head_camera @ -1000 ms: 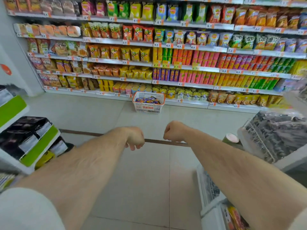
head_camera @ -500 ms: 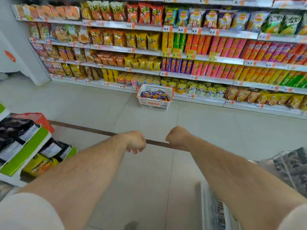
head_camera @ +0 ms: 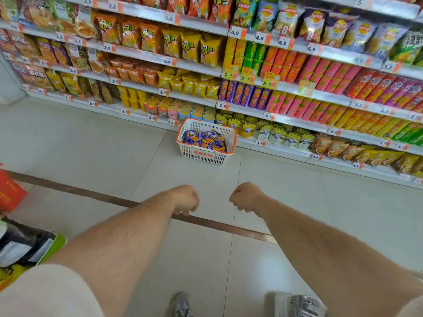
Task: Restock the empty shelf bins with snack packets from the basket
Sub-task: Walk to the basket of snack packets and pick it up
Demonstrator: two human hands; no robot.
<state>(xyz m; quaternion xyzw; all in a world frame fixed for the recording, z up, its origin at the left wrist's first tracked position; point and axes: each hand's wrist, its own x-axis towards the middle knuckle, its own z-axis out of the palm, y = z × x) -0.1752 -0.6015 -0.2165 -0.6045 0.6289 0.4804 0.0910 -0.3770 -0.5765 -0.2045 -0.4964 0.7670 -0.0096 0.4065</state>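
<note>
Sleeves: short and pale cream, of soft plain cloth, ending above the elbow on both arms; the left sleeve [head_camera: 43,291] fills the lower left corner, the right sleeve [head_camera: 412,307] shows only as a sliver at the lower right edge.
Forearms: bare from sleeve hem to wrist, lightly haired, with no watch, band or bracelet visible.
Hands: the left hand [head_camera: 185,200] and right hand [head_camera: 246,197] are bare, ungloved, with no rings in sight.
Footwear: a grey sneaker [head_camera: 180,304] with a mottled, knit-like upper, at the bottom edge and blurred.
</note>
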